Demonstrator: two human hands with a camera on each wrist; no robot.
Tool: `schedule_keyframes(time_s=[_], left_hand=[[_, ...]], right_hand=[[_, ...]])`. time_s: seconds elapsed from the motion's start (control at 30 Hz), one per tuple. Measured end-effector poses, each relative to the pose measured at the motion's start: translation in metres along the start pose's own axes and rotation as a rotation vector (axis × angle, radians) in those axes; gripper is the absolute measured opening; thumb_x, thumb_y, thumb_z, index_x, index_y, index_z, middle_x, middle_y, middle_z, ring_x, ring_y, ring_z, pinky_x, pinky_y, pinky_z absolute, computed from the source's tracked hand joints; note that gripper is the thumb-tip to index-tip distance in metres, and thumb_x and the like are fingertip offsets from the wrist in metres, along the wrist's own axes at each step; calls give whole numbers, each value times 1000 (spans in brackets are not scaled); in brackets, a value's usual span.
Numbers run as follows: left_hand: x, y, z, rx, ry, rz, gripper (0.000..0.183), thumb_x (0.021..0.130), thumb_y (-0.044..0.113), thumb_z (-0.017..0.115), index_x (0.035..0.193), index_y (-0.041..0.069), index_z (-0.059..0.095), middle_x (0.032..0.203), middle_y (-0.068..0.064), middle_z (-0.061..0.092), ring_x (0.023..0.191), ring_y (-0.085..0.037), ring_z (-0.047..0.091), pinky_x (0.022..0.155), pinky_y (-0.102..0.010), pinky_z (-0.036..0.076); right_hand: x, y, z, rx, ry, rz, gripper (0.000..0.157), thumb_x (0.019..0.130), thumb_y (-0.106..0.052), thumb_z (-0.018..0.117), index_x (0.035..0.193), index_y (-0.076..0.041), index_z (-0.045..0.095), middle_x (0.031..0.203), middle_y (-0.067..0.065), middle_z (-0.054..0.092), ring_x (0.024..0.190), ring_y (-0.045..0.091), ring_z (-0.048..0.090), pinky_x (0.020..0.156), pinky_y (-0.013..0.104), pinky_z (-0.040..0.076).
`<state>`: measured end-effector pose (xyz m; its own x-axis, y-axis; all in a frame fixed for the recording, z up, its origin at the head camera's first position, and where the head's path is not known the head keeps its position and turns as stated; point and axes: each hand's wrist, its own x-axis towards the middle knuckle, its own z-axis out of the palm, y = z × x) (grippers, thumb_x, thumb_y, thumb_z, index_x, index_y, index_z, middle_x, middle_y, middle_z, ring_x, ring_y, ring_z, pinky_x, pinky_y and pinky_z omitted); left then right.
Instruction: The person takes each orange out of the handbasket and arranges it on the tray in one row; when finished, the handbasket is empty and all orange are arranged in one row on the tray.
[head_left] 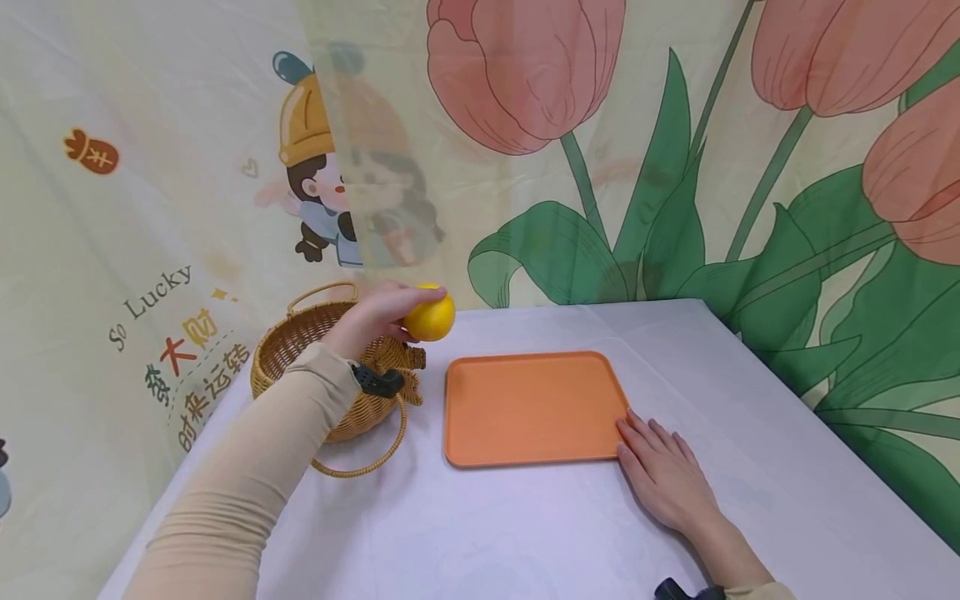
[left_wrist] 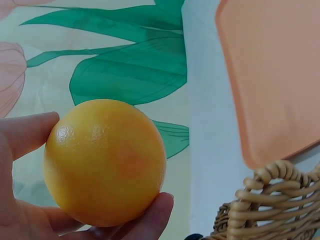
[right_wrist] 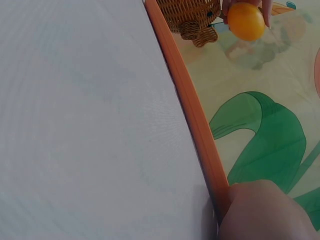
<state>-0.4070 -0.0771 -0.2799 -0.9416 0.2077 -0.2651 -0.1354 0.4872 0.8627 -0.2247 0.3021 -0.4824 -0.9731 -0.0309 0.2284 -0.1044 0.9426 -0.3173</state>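
Observation:
My left hand (head_left: 369, 318) holds a round yellow-orange fruit, an orange (head_left: 431, 318), above the right side of a wicker basket (head_left: 358, 423). In the left wrist view the thumb and fingers curve around the orange (left_wrist: 105, 162), which is lifted clear of the table. Flat on the table lies an orange rectangular tray (head_left: 536, 408) to the right of the basket. My right hand (head_left: 667, 477) rests at the tray's near right corner, its fingers fairly straight and touching the rim. The right wrist view shows part of that hand (right_wrist: 265, 212) against the tray's edge (right_wrist: 192, 110).
The basket has an animal-shaped front and rope-like handles, one looping low onto the white-covered table (head_left: 480, 533). Its inside is partly hidden by my left arm (head_left: 232, 467). A printed curtain (head_left: 525, 208) with tulips hangs behind the table.

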Motion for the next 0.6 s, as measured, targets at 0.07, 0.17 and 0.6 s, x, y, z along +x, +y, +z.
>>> schedule_keyframes(time_s=[0.07,0.17,0.6], left_hand=[[1,0,2,-18,-8,1,61,97,47,67,129,-4,55,118,-18,55,94,-29,63,87,-42,59],[4,-1,6,-54,-20,-4,60,98,44,68,130,-4,54,118,-19,54,96,-30,63,97,-48,55],[9,4,27,-15,-47,9,64,95,47,70,131,-3,54,116,-17,58,94,-29,65,90,-44,58]], right_hand=[[0,0,0,1,0,-1,61,109,-47,41,154,-7,46,163,15,34,148,46,26,117,68,12],[1,1,0,7,0,-1,61,109,-48,40,154,-7,46,163,15,34,148,46,26,117,68,12],[2,2,2,13,2,0,62,109,-50,39,154,-8,46,163,14,33,148,45,25,117,68,12]])
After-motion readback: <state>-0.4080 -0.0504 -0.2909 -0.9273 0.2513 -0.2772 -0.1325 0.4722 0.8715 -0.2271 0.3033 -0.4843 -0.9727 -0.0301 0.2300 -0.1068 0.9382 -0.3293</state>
